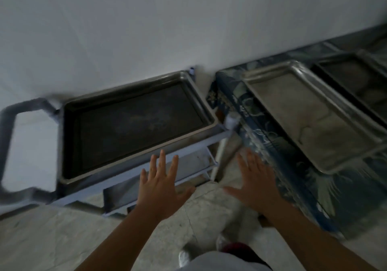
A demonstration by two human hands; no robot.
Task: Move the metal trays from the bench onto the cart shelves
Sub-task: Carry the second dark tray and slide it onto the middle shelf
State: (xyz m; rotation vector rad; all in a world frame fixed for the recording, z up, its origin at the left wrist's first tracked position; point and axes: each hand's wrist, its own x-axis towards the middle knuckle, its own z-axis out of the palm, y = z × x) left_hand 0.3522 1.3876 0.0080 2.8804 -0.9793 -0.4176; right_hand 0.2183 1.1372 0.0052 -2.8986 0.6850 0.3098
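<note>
A dark metal tray (134, 124) lies on the top shelf of the blue-grey cart (117, 185) at the left. On the bench with the blue patterned cover (240, 103) lies a silvery metal tray (310, 116), and a darker tray (356, 80) sits beyond it at the right edge. My left hand (161, 183) hovers flat with fingers spread just in front of the cart's front rail. Over the bench's near corner, my right hand (255, 183) is spread the same way. Neither hand holds anything.
A white wall runs behind the cart and bench. The cart's handle (8, 145) sticks out to the left. Lower cart shelves (188, 166) show under the top rail. Pale tiled floor (62, 239) lies in front, with my shoes (188, 252) at the bottom.
</note>
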